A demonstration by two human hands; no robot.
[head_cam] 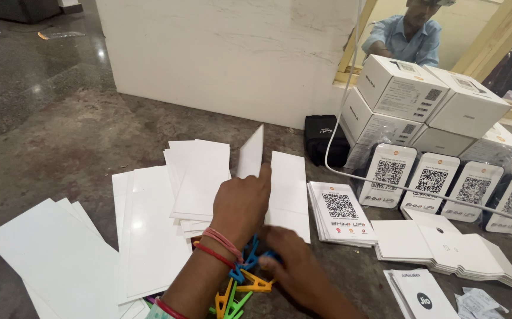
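My left hand, with red thread bands on the wrist, rests on a pile of blank white cards; its fingers touch one white card that stands tilted up on edge. My right hand lies low beside it, fingers curled on a blue plastic clip among several coloured clips, orange, green and blue. Another white card lies flat just right of my left hand.
More white cards spread at the left. A stack of printed code cards lies to the right, with small white standees, stacked white boxes, a black pouch, a white cable, flat sleeves. A person in blue sits behind.
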